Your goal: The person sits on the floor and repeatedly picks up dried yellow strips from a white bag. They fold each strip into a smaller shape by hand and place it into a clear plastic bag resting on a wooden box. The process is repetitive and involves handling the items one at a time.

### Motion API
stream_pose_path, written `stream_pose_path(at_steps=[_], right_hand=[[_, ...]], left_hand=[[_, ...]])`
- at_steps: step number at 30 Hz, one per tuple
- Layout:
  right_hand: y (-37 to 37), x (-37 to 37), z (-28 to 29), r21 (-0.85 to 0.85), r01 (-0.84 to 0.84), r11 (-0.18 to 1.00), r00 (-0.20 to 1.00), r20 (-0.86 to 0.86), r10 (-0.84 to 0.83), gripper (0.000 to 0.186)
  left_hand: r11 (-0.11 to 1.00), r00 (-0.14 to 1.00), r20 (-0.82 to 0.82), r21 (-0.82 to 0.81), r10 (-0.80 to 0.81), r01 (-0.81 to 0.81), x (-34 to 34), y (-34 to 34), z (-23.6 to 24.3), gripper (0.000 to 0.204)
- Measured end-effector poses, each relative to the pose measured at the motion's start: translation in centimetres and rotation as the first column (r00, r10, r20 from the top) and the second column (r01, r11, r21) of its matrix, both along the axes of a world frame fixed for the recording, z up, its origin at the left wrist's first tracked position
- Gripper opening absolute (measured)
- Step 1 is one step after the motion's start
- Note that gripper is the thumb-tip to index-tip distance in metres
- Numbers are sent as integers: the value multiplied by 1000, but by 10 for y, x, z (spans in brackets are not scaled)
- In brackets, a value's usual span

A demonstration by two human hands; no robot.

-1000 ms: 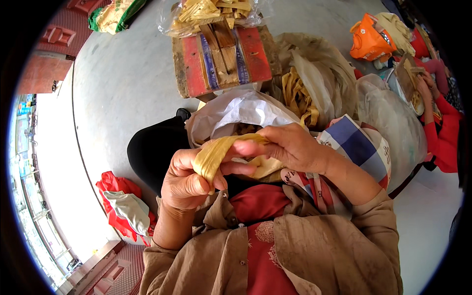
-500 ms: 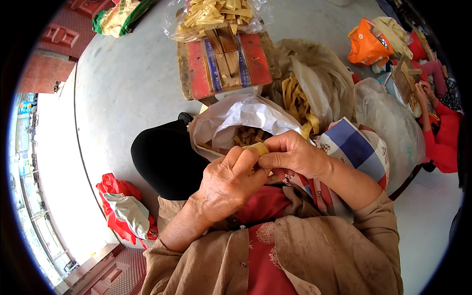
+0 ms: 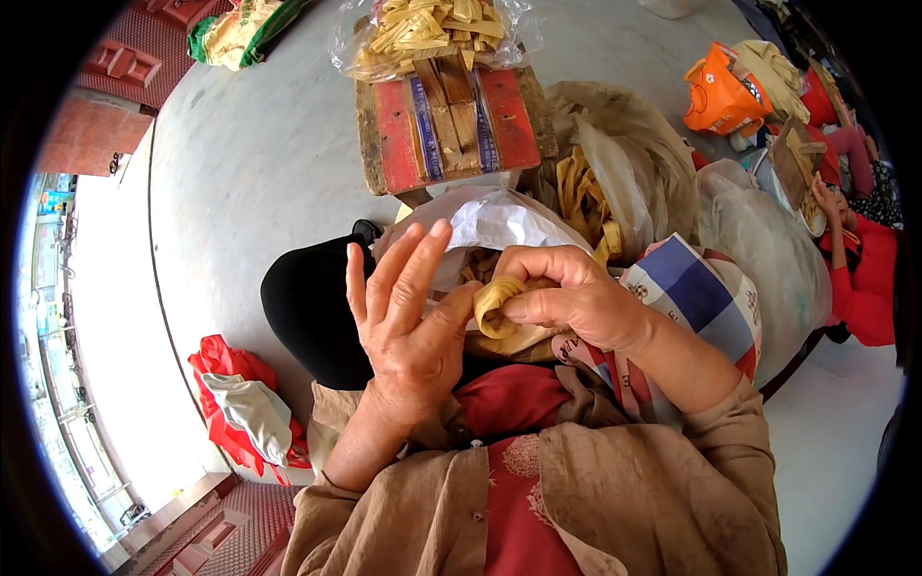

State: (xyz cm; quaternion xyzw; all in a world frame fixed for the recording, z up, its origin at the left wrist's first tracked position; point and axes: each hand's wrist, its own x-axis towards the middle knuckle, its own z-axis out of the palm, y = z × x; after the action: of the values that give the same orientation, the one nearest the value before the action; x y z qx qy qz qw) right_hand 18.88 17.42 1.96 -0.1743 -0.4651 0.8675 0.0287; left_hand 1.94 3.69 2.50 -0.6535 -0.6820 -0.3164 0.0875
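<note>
In front of my lap, my right hand pinches a yellow coiled strip, curled into a loop with a round opening. My left hand meets the coil's left edge with thumb side and fingertip, while its other fingers stand raised and spread. Part of that left grip is hidden. Just beyond the hands, a white bag holds short brown-yellow pieces. To its right, a clear plastic bag contains long yellow strips.
A red wooden stool carries a wooden block and a bag of yellow strips. A red bag lies at left. An orange bag stands at far right, near another person in a red sleeve.
My left hand has lifted its fingers off the coil and spread them upward. The coil is now turned so its opening shows, still in my right hand. My view has shifted slightly.
</note>
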Motion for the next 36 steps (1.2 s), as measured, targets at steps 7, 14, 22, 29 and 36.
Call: stream_pose_path(at_steps=[7, 14, 22, 29, 36], right_hand=[[-13, 1, -15, 272, 221, 937, 975, -26, -223, 28], [-17, 0, -15, 190, 156, 969, 988, -30, -153, 36], [1, 18, -2, 452, 12, 892, 1000, 17, -22, 41], [-4, 40, -22, 794, 31, 607, 999, -34, -7, 20], [1, 33, -26, 983, 164, -85, 986, -160, 47, 21]], left_hand=[[983, 982, -99, -105, -161, 151, 12, -10, -9, 26], [913, 474, 867, -306, 150, 271, 16, -5, -17, 19], [968, -275, 946, -114, 174, 223, 2, -12, -10, 10], [950, -195, 954, -173, 227, 261, -21, -19, -23, 17], [881, 918, 354, -356, -181, 311, -36, 6, 16, 58]])
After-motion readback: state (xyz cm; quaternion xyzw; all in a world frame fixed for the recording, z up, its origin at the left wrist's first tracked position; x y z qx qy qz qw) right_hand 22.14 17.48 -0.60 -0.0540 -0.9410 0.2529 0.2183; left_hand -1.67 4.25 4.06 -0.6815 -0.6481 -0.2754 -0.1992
